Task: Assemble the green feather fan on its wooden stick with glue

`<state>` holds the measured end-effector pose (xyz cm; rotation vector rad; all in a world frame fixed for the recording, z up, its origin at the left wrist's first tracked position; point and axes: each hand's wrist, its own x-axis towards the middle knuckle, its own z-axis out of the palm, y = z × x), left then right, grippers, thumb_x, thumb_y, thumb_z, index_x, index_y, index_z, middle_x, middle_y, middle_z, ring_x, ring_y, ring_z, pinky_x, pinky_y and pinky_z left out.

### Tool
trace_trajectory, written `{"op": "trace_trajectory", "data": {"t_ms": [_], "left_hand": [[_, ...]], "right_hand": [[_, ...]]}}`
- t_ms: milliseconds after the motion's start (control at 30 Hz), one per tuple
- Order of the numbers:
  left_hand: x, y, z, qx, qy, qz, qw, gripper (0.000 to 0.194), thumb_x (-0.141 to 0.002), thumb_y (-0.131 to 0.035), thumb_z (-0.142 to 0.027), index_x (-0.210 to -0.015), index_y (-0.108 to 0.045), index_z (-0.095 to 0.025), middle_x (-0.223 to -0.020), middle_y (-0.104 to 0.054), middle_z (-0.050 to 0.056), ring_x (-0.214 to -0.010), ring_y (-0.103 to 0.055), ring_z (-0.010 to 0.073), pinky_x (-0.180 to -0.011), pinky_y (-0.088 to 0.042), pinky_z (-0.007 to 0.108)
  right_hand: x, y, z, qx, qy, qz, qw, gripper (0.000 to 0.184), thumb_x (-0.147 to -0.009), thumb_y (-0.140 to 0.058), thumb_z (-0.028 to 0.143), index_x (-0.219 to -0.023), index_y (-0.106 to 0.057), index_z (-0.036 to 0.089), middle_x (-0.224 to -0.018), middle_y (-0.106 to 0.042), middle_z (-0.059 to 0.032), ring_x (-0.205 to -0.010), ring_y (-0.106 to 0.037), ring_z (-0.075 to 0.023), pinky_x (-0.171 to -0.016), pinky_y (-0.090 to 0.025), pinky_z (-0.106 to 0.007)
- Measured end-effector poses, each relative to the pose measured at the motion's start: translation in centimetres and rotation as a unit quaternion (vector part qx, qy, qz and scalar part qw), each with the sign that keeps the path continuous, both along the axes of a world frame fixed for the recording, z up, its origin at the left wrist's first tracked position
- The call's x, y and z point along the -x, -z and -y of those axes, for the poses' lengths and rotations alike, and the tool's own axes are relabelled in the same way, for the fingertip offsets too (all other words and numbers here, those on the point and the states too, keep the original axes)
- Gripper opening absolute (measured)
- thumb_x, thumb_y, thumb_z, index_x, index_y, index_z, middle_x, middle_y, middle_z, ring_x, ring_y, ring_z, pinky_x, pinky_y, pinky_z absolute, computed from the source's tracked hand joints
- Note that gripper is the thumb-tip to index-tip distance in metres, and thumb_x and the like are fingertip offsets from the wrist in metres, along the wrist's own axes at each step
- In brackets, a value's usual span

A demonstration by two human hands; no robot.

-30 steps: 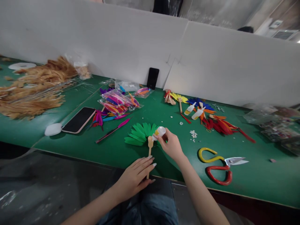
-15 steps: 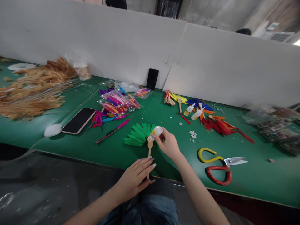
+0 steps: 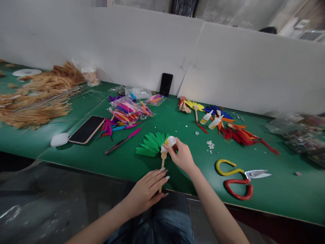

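A fan of green feathers (image 3: pixel 149 145) lies on the table in front of me, spread out around the wide head of a flat wooden stick (image 3: pixel 164 159). My left hand (image 3: pixel 149 188) rests over the stick's lower part at the table edge, fingers extended across it and thumb below, steadying it. In my right hand (image 3: pixel 181 156) is a small white glue bottle (image 3: pixel 170 141) with a yellow label, pinched between thumb and fingers. The bottle is tilted downward, its nozzle end over the stick's head; the tip itself is hard to make out.
Scissors (image 3: pixel 247 174) with yellow and red handles lie to the right, near white beads (image 3: pixel 210 145). Two glue bottles (image 3: pixel 215 122) and feather pieces (image 3: pixel 238 135) are behind. Leftward are bagged feathers (image 3: pixel 127 110), a phone (image 3: pixel 86 129) and dried grass (image 3: pixel 50 91). A white partition (image 3: pixel 127 47) stands behind.
The glue bottle has shifted very slightly over the stick's head. Both hands keep nearly the same pose; the whole view has moved a little.
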<state>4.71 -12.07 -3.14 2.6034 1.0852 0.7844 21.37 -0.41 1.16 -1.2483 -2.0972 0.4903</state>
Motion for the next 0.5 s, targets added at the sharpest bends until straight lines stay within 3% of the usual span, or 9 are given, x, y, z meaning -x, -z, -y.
{"op": "trace_trajectory", "data": {"t_ms": [200, 500], "left_hand": [[0.05, 0.08, -0.05, -0.002, 0.007, -0.004, 1.0, 0.045, -0.09, -0.045, -0.021, -0.133, -0.037, -0.013, -0.134, -0.048, 0.013, -0.13, -0.036, 0.0205, -0.103, -0.038, 0.04], [-0.07, 0.51, -0.19, -0.004, 0.006, -0.01, 1.0, 0.046, -0.088, -0.048, -0.02, -0.133, -0.037, -0.012, -0.135, -0.046, 0.013, -0.131, -0.034, 0.0204, -0.104, -0.037, 0.04]], "right_hand": [[-0.31, 0.07, -0.16, 0.003, 0.01, -0.031, 0.999, 0.028, -0.085, -0.048, 0.047, -0.075, -0.044, 0.021, -0.053, -0.048, 0.0027, -0.045, -0.044, -0.0125, -0.045, -0.032, -0.023], [-0.77, -0.53, 0.02, -0.023, 0.044, 0.001, 0.999, 0.027, -0.085, -0.048, 0.044, -0.072, -0.038, 0.022, -0.052, -0.042, 0.0052, -0.043, -0.041, -0.0114, -0.045, -0.028, -0.023]]}}
